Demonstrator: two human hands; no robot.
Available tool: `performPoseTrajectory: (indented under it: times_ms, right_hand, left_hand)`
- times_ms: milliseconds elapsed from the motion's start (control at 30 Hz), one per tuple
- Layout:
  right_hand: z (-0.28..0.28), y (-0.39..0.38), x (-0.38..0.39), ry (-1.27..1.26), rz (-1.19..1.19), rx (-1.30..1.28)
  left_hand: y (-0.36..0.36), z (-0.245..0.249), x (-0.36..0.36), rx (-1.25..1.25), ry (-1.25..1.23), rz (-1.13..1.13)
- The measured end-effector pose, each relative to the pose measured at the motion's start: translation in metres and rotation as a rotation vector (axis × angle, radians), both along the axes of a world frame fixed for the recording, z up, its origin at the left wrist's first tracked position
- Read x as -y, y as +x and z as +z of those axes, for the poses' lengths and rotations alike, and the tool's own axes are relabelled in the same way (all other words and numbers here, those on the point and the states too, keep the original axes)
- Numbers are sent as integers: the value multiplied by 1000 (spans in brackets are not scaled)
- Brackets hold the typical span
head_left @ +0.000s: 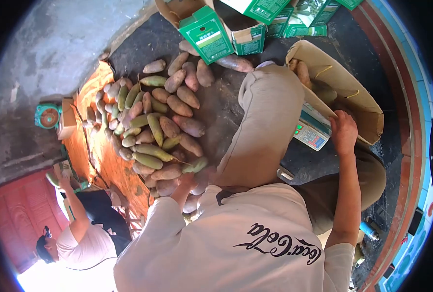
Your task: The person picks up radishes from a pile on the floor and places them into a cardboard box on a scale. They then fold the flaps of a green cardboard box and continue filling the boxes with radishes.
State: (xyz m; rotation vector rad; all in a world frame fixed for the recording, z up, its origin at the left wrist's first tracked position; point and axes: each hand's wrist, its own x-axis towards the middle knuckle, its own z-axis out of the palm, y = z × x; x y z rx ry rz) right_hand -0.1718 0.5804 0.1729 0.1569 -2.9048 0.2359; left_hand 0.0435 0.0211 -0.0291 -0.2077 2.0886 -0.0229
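Observation:
My right hand [344, 127] is closed over the near edge of a long open cardboard box [360, 100]. Inside the box lie a few root vegetables [325, 92]. Under its side shows a digital scale [311, 137] with a lit display and keypad. My left hand [186, 182] is low at the near edge of a large heap, right beside a green radish [195, 165]; its fingers are blurred and partly hidden, so I cannot tell whether it grips anything. The heap mixes green radishes [150, 160] with reddish-brown root vegetables [179, 105].
Green printed cartons [207, 36] stand at the top. Orange sheeting [80, 148] lies under the heap's left side. Another person [87, 233] at lower left raises a green radish [52, 179]. A small teal fan [47, 117] is by the wall, and a blue bottle [369, 230] lies at right.

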Motion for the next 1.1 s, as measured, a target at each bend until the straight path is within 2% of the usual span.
performPoseTrajectory:
  times_ms: [67, 100, 200, 233, 300, 333, 367, 433, 767, 833, 933, 967, 1100]
  right_hand:
    - [1, 0, -1, 21, -13, 40]
    - [1, -1, -1, 21, -11, 41]
    - [-1, -1, 0, 25, -2, 22]
    - [-1, -2, 0, 34, 1, 2]
    - [-1, -3, 2, 40, 1, -18]
    - [0, -3, 3, 37, -3, -18]
    - [0, -2, 3, 37, -9, -19]
    - [2, -2, 3, 44, 7, -6]
    - [1, -1, -1, 63, -12, 67]
    - [1, -1, 0, 63, -9, 64]
    - [1, -2, 1, 61, -11, 61]
    - [1, -1, 1, 61, -15, 62]
    - [-1, -1, -1, 51, -11, 35]
  left_hand:
    - [10, -11, -3, -54, 25, 18]
    - [15, -10, -6, -169, 69, 37]
    - [5, -20, -13, 92, 78, 128]
    - [8, -20, -17, 89, 82, 129]
    - [27, -63, -8, 28, 63, 9]
    - [25, -62, -11, -5, 53, -53]
    - [25, -59, -14, 14, 11, 46]
    - [-8, 14, -51, 52, -69, 243]
    - [8, 28, -42, 270, -230, 162]
    - [-2, 34, -45, 220, -221, 201]
    - [-17, 20, -46, -38, -135, 353]
    - [-16, 2, -41, -170, -87, 344]
    - [-54, 9, -44, -178, 21, 160]
